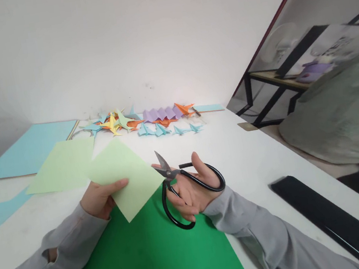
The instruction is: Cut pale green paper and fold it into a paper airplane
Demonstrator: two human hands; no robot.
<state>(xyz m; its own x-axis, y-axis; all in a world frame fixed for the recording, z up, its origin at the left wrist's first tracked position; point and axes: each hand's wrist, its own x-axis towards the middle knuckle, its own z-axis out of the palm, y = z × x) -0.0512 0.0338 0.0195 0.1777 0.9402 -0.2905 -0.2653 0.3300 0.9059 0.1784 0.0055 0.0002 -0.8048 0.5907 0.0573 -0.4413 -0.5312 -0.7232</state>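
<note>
My left hand [100, 198] pinches a light green sheet of paper [124, 176] and holds it up above a dark green sheet [152, 258] that lies flat on the white table [251, 150]. My right hand [192, 189] grips black scissors [187, 183], fingers through the loops. The scissor blades point up and left, right at the edge of the held light green sheet. Both arms wear grey sleeves.
A second light green sheet [64, 165] and light blue sheets [27, 151] lie at the left. A pile of folded paper shapes [149, 121] sits along the wall. A black flat strip [330, 214] lies at the table's right edge. A mirror stands at the right.
</note>
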